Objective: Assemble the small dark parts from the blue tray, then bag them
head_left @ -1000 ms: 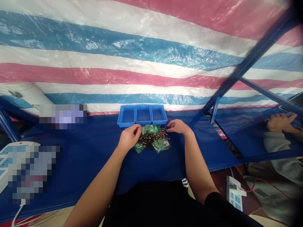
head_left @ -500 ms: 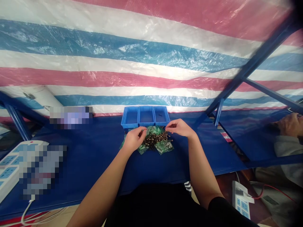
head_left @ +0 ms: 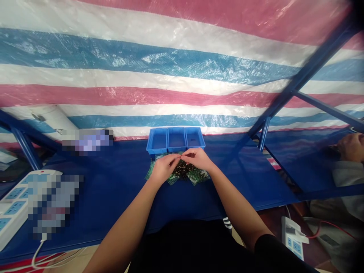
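My left hand [head_left: 162, 167] and my right hand [head_left: 198, 158] meet fingertip to fingertip above a pile of small dark and brass-coloured screw-like parts [head_left: 182, 171]. Both are pinched closed; whatever lies between the fingertips is too small to make out. Green-tinted plastic bags [head_left: 196, 177] of small parts lie around the pile, partly hidden under my hands. Just behind stand three joined blue bins, a left bin [head_left: 158, 141], a middle bin [head_left: 176, 140] and a right bin [head_left: 195, 141]. One small dark piece rests in the right bin.
On the blue table [head_left: 113, 189], a white power strip [head_left: 17, 201] and a blurred-out device with a cable lie at the left. A white cylinder [head_left: 61, 119] stands at the back left. Blue metal posts [head_left: 264, 132] frame the right side. Another person [head_left: 351, 151] sits at far right.
My right hand has moved left from the pile's right side to meet my left hand. My left hand has shifted slightly right.
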Demonstrator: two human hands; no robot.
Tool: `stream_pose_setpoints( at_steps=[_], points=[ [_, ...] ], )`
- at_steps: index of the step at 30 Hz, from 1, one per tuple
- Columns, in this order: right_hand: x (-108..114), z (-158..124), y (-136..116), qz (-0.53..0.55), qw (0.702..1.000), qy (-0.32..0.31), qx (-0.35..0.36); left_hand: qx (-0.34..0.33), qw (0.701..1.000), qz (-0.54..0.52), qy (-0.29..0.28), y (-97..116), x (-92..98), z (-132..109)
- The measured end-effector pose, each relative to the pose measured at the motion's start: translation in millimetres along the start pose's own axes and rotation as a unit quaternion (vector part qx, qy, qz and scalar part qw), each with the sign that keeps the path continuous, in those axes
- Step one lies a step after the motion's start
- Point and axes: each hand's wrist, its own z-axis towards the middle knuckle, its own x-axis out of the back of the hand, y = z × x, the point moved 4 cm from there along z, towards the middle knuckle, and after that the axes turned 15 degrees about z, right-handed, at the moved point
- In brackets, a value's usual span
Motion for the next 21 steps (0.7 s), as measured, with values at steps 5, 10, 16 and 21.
stream_pose_setpoints(
  at_steps=[5, 10, 16, 21],
  points=[
    [-5.0, 0.7, 2.2, 0.012, 0.999, -0.011, 0.029, 0.051, 0.997, 0.031, -0.052, -0.7, 0.9, -0.3],
    [-8.6, 0.2, 2.4, -0.011, 0.997, 0.014, 0.074, 0.084, 0.994, 0.012, -0.076, 0.0, 1.1, -0.2],
    [-9.0, -0.6, -1.2, -0.037, 0.994, 0.033, 0.101, 0.087, 0.992, 0.001, -0.095, -0.2, 0.0, 0.0],
    [-9.8, -1.3, -1.5, -0.030, 0.995, 0.025, 0.095, 0.090, 0.991, 0.000, -0.100, 0.5, 0.9, 0.6]
  ],
)
